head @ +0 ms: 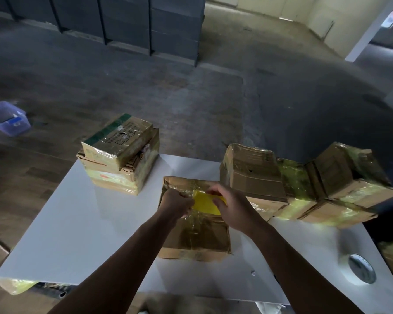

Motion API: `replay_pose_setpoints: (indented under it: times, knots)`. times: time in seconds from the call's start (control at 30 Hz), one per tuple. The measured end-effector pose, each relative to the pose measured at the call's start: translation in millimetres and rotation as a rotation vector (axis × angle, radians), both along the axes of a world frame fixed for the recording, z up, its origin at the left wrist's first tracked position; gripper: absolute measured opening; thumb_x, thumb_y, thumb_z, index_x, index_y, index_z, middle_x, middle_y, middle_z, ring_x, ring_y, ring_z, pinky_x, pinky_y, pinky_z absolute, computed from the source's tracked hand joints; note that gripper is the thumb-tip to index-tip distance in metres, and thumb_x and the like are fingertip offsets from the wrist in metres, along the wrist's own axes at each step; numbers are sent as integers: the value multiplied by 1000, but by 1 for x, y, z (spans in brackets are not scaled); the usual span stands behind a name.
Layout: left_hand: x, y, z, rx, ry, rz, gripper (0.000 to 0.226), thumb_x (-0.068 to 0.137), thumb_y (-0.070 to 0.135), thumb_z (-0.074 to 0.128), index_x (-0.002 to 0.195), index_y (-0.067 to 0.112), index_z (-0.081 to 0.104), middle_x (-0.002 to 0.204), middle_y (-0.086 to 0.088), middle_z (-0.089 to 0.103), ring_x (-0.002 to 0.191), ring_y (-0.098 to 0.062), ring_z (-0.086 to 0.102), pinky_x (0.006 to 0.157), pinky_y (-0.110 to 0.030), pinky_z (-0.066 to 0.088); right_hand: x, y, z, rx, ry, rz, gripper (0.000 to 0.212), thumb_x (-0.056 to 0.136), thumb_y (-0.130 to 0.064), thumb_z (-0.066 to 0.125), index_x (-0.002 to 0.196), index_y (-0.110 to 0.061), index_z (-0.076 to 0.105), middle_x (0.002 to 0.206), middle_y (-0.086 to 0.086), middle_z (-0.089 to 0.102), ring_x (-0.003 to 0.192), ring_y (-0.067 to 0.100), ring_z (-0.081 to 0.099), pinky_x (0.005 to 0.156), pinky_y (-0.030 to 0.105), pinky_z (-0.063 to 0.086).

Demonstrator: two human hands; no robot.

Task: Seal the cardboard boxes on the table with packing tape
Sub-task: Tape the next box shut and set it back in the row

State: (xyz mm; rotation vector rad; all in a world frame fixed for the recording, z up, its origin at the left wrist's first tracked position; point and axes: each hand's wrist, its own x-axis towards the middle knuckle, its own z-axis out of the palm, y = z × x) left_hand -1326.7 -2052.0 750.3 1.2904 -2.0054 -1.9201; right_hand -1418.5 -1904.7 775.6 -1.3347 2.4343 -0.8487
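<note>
Stretching yellow tape (205, 203) across the centre box (195, 236): left hand (179, 203) and right hand (233, 208) each pinch an end, close together, probably to keep it taut over the seam. The box sits mid-table (77, 223), brown and glossy with wrinkled tape. Taped stack (120, 155) at 10 o'clock, taped row (293, 184) at 2.

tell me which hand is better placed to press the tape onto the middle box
Left, probably: the left hand pinches the yellow tape close over the middle box, while the right hand grips the tape's other side, better suited to pulling.
</note>
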Motion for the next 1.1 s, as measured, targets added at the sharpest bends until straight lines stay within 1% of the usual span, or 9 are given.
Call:
replay_pose_setpoints:
  times: [0.1, 0.2, 0.33, 0.5, 0.67, 0.77, 0.87, 1.03, 1.1]
  knots:
    - [-3, 8, -1, -170, -39, -45, 26, 78, 2, 56, 53, 8, 52, 48, -2, 45, 45, -13, 40, 44, -21, 30, 3, 1, 0, 23, 30, 15, 31, 94, -15, 57, 125, -19, 57, 122, 0, 63, 107, 15, 58, 82, 20, 43]
    - [-6, 17, -3, -330, -55, -82, 30, 79, 5, 56, 52, 12, 46, 45, 2, 42, 40, -9, 36, 34, -16, 23, 3, 3, 1, 33, 41, 7, 34, 94, -15, 58, 127, -19, 56, 124, 1, 62, 109, 17, 58, 82, 20, 43]
    - [-8, 23, -3, -430, -64, -140, 14, 88, 10, 57, 75, 7, 59, 64, -4, 58, 55, -13, 52, 45, -21, 35, 1, 8, 2, 33, 45, 8, 33, 93, -15, 58, 127, -17, 56, 123, 3, 63, 109, 18, 59, 87, 26, 49]
    - [-10, 27, -1, -594, -64, -176, 21, 87, 9, 58, 68, 12, 52, 59, 1, 48, 51, -9, 42, 46, -22, 31, 2, 12, -5, 24, 57, -35, 33, 93, -17, 59, 127, -16, 55, 122, 2, 63, 107, 18, 60, 80, 19, 44]
    - [-21, 32, -2, -421, -57, -131, 23, 86, 10, 58, 64, 11, 53, 57, 0, 50, 49, -10, 43, 45, -21, 31, -2, 18, -8, 21, 46, -47, 30, 93, -18, 59, 123, -17, 56, 118, 2, 64, 104, 18, 61, 76, 15, 41]
    - [-27, 28, 0, -293, -59, -97, 22, 92, 19, 57, 71, 17, 50, 68, 1, 56, 61, -14, 58, 51, -27, 48, -5, 22, -7, 3, 18, -62, 33, 94, -16, 58, 127, -17, 55, 122, 1, 63, 109, 17, 58, 79, 15, 39]
    - [-30, 23, 1, -167, -47, -123, 23, 93, 16, 54, 73, 7, 61, 71, -12, 68, 64, -24, 68, 69, -40, 61, -8, 25, -4, -26, 14, -85, 34, 94, -13, 56, 128, -15, 55, 124, 3, 62, 111, 17, 57, 79, 11, 35]
    - [-27, 31, 0, -289, -32, -140, 20, 86, 5, 54, 72, 0, 68, 72, -21, 70, 72, -36, 70, 70, -46, 58, -10, 31, -3, -51, 21, -94, 31, 95, -12, 55, 126, -15, 57, 122, 3, 63, 108, 16, 57, 75, 7, 34]
    - [-26, 34, 0, -326, -31, -145, 19, 82, 4, 54, 74, -5, 68, 69, -21, 69, 64, -33, 66, 63, -42, 56, -9, 33, -4, -58, 19, -102, 32, 95, -12, 56, 127, -15, 56, 123, 3, 63, 110, 17, 57, 77, 11, 37]
